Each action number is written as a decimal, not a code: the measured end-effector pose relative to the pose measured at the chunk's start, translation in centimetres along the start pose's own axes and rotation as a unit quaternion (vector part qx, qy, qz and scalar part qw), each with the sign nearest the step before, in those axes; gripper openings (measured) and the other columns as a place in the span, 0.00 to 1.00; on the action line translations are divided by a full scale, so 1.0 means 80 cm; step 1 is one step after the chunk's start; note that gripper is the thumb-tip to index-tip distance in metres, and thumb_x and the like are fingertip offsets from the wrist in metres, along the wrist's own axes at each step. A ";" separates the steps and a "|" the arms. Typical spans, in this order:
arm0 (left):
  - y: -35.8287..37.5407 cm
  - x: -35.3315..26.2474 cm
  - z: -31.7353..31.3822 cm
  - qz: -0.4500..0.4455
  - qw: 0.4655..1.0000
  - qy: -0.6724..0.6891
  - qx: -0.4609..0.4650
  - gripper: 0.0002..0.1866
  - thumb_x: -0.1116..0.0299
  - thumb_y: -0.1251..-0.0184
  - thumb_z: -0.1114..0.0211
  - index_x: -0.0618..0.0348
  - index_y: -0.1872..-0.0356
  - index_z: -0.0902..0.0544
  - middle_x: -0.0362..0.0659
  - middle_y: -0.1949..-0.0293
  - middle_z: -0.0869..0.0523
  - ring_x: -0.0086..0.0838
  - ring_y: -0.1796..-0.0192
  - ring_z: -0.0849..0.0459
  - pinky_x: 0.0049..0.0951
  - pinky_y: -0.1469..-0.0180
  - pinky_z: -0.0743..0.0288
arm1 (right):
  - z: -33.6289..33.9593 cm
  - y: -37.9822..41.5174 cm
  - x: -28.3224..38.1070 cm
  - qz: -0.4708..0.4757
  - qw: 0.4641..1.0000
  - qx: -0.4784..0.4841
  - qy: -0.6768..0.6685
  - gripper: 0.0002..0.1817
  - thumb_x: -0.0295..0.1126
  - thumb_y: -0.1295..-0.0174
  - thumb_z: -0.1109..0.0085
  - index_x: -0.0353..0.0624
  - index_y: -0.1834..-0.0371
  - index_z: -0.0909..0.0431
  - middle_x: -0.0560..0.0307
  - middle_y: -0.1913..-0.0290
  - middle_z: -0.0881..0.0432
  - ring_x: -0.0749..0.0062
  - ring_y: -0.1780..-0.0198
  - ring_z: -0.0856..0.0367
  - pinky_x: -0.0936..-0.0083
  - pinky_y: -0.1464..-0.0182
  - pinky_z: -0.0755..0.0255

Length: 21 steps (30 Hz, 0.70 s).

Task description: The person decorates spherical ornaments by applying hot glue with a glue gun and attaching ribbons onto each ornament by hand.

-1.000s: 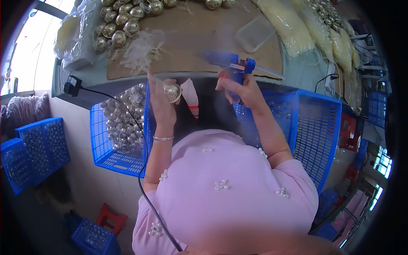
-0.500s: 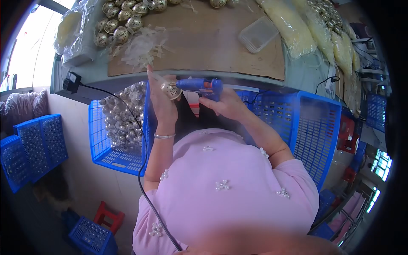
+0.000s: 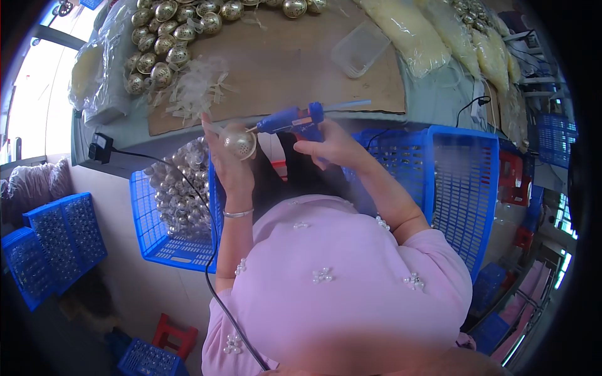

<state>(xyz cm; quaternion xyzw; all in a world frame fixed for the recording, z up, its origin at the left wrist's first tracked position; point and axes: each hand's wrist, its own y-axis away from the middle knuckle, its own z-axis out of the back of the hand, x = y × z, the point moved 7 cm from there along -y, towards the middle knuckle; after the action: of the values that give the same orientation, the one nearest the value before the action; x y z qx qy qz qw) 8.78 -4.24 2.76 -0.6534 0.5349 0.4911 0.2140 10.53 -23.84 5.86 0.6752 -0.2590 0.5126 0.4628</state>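
Observation:
My left hand (image 3: 231,170) is closed around a gold ball (image 3: 239,144) with a pattern of small holes. A pale translucent ribbon strip (image 3: 213,128) shows by its fingertips. In my right hand (image 3: 335,148) is a blue hot glue gun (image 3: 290,120), with a clear glue stick (image 3: 348,104) poking out of its back end. The gun's nozzle points left at the ball's upper right edge; whether it touches cannot be made out. Just beyond my left hand, a heap of translucent ribbon strips (image 3: 199,84) lies on the cardboard sheet (image 3: 282,69).
Many gold balls (image 3: 164,44) crowd the table's far left. A clear plastic box (image 3: 360,50) and bags of yellowish sticks (image 3: 404,34) lie right. Blue crates (image 3: 168,254) flank my lap, the left one filled with balls. A black cable (image 3: 213,250) crosses my left arm.
The ball in my left hand has turned, showing more of its rounded side. The glue gun's nozzle has shifted to its upper edge, and the gun is tilted more. The whole view has shifted slightly.

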 end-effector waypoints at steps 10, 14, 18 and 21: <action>0.008 -0.022 0.025 -0.036 0.999 -0.005 -0.011 0.34 0.41 0.23 0.60 0.42 0.23 0.51 0.43 0.60 0.18 0.26 0.70 0.20 0.23 0.77 0.31 | 0.243 -0.032 0.021 0.075 0.938 -0.330 0.081 0.13 0.36 0.41 0.34 0.37 0.62 0.20 0.60 0.72 0.22 0.76 0.70 0.23 0.77 0.66 0.30; 0.007 -0.013 0.042 -0.024 1.000 0.005 -0.019 0.33 0.41 0.24 0.59 0.41 0.24 0.50 0.44 0.59 0.16 0.28 0.68 0.17 0.20 0.79 0.32 | 0.247 -0.026 0.057 0.144 0.702 -0.505 0.481 0.13 0.36 0.42 0.33 0.38 0.63 0.20 0.53 0.69 0.21 0.64 0.67 0.22 0.69 0.63 0.28; 0.007 -0.009 0.048 -0.017 1.000 0.001 -0.025 0.33 0.41 0.24 0.59 0.41 0.24 0.50 0.44 0.60 0.17 0.28 0.69 0.17 0.20 0.79 0.32 | 0.166 -0.066 0.098 0.351 0.701 -0.431 0.446 0.10 0.35 0.42 0.36 0.39 0.64 0.20 0.50 0.66 0.21 0.56 0.61 0.21 0.64 0.59 0.28; 0.006 -0.003 0.051 -0.006 1.000 -0.001 -0.017 0.34 0.41 0.24 0.59 0.41 0.24 0.51 0.44 0.60 0.18 0.27 0.69 0.17 0.21 0.79 0.32 | 0.072 -0.153 0.121 0.358 0.808 -0.215 0.415 0.05 0.30 0.43 0.38 0.41 0.66 0.19 0.51 0.64 0.19 0.55 0.59 0.20 0.62 0.57 0.27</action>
<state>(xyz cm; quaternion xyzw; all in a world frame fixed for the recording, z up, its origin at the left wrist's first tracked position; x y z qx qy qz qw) 6.71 -1.01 1.37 -0.6599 0.5218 0.4996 0.2064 26.55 -22.36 10.23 0.1410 -0.3693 0.8046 0.4431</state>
